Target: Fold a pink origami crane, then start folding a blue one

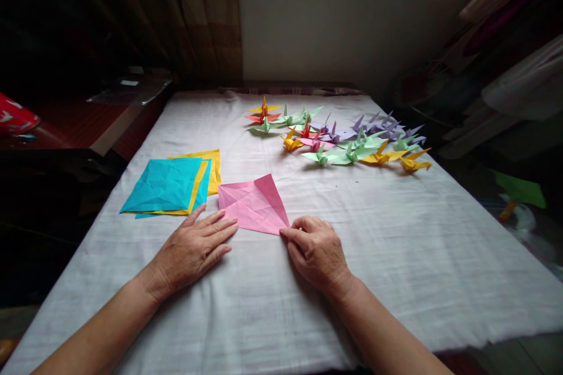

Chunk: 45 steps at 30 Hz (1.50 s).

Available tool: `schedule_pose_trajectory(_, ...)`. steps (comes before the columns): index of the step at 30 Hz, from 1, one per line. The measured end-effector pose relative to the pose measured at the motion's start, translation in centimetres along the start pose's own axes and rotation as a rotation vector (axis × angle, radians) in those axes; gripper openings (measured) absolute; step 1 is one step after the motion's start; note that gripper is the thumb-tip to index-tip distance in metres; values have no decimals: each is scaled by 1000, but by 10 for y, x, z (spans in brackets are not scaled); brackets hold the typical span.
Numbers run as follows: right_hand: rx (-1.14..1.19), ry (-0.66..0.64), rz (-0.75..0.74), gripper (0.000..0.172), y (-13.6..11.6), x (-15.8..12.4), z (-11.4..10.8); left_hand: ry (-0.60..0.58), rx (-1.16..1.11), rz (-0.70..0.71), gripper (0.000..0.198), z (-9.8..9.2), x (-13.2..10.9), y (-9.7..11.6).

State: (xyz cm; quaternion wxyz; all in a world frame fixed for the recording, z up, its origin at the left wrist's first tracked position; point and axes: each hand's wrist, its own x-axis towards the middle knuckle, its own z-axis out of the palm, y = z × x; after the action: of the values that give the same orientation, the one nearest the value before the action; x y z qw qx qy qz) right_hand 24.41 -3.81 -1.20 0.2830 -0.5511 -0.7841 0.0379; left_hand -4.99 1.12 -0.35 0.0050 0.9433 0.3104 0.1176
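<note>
A creased pink paper square (pixel 255 204) lies on the white cloth (pixel 396 234) in front of me. My left hand (pixel 193 249) rests flat beside its near left edge, fingers stretched out, fingertips at the paper's edge. My right hand (pixel 314 249) has its fingers curled, pinching the paper's near right corner.
A small stack of teal and yellow paper squares (pixel 173 184) lies left of the pink sheet. Several folded paper cranes (pixel 343 140) in many colours are spread across the far right of the cloth. A dark wooden table (pixel 79 123) stands at the left; clothes hang at the right.
</note>
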Motion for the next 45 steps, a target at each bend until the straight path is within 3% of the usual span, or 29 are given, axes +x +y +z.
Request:
schedule_pose_trajectory(4,58,-7,23,24,3,0,0,47,16,-84,36,-9,0,-9)
schedule_pose_trajectory(8,98,-12,44,19,3,1,0,128,12,-209,35,-12,26,0)
schedule_pose_trajectory(13,87,-29,49,17,2,3,-1,15,-5,-115,53,-7,66,13)
schedule_pose_trajectory(16,83,-35,49,14,1,2,-1,-34,-21,-83,42,-7,72,13)
schedule_pose_trajectory(20,25,-12,-3,26,-1,1,-3,-3,-64,-19,9,-13,63,13)
schedule_pose_trajectory(25,-63,-50,-219,46,0,4,-8,114,-104,109,24,-14,45,20)
schedule_pose_trajectory(29,-61,-201,-347,42,12,13,-12,191,-136,155,27,-11,34,24)
schedule_pose_trajectory(34,-42,-263,-311,32,26,17,-13,142,-195,62,18,-6,20,17)
schedule_pose_trajectory(39,31,-299,-249,31,28,16,-12,197,-243,-81,25,2,2,4)
schedule_pose_trajectory(45,122,-263,-200,22,33,29,-7,232,-227,-218,17,-1,14,2)
